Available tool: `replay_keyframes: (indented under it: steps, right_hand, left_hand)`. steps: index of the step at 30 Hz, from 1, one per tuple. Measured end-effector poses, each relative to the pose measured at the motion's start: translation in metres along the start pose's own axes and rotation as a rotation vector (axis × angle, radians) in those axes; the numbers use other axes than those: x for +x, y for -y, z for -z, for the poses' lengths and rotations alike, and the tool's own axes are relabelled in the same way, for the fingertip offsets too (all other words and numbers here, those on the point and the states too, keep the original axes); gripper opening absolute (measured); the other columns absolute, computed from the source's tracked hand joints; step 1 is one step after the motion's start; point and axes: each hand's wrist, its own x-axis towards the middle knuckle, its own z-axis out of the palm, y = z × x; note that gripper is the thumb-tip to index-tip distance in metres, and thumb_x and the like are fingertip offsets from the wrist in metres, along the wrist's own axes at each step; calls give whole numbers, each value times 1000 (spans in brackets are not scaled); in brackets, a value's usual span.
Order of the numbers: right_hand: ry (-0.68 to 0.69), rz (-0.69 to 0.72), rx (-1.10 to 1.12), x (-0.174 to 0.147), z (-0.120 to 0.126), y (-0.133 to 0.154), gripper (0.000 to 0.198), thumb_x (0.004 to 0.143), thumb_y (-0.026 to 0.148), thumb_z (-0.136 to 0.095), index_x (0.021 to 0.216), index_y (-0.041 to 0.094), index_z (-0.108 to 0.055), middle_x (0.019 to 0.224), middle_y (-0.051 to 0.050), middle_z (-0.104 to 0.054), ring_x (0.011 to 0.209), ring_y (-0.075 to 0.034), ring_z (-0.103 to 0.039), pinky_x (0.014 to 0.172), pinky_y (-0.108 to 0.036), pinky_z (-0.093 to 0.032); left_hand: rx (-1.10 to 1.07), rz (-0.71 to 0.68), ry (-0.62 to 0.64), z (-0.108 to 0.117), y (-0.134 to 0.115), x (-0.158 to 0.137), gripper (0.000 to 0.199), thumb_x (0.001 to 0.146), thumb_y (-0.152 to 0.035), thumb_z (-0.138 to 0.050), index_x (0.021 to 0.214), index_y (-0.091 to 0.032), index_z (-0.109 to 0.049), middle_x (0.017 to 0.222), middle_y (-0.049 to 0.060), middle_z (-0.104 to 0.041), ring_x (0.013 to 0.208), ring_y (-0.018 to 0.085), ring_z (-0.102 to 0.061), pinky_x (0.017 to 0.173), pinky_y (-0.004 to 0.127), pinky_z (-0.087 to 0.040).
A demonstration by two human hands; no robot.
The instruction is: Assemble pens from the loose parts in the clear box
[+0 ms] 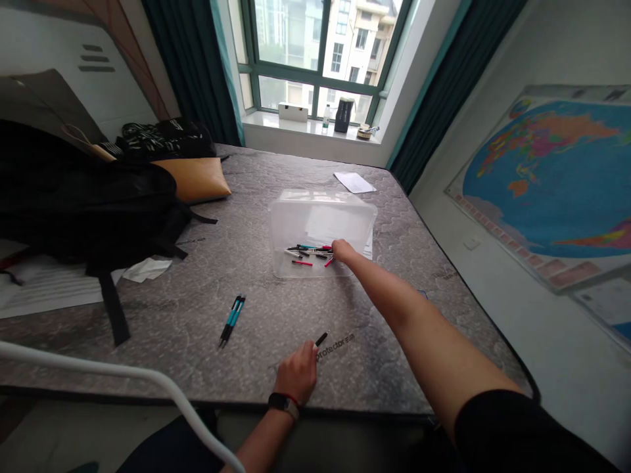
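Grey surface (379, 374): we see the clear box (286, 226) resting on it.
Black backpack (98, 203): it lies left of the box.
Clear box: our landmark, with loose pens (303, 263) inside.
Right hand (342, 250): we have it at the box, among the loose pens; we cannot tell how far its fingers close or whether they hold one.
Left hand (297, 371): nearer us than the box, fingers curled around a black-and-white pen (321, 339).
Teal pens (233, 322): two, side by side, left of the box and nearer us.
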Motion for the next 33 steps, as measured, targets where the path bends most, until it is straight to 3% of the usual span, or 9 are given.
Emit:
replay_keyframes:
  steps: [8, 17, 27, 33]
  right_hand:
    - [-74, 34, -57, 8, -14, 1, 30, 91, 10, -46, 111, 8, -69, 113, -20, -68, 101, -25, -66, 83, -25, -47]
    - [-51, 69, -91, 7, -5, 5, 28, 92, 13, -50, 111, 9, -70, 115, -21, -67, 104, -23, -65, 90, -25, -46]
    - [-57, 48, -41, 4, -5, 8, 30, 93, 10, -47, 113, 9, -68, 114, -19, -66, 105, -22, -64, 90, -25, -46]
    - [-125, 0, -13, -1, -7, 7, 34, 92, 6, -43, 119, 8, -64, 122, -22, -58, 104, -22, -64, 88, -28, -48]
  left_hand:
    - [-34, -29, -25, -2, 2, 0, 29, 100, -27, -32, 89, -22, -58, 75, 2, -67, 69, 14, -64, 58, 25, -36]
    - [-3, -31, -16, -4, 2, 1, 31, 100, -29, -31, 90, -22, -60, 75, 2, -68, 70, 15, -66, 58, 25, -38]
    - [48, -10, -11, -8, 4, 1, 31, 100, -30, -33, 96, -22, -63, 77, 4, -70, 67, 16, -66, 55, 24, -37]
    - [54, -1, -2, -9, 5, 0, 33, 100, -33, -31, 97, -22, -62, 78, 4, -70, 68, 16, -66, 56, 24, -36]
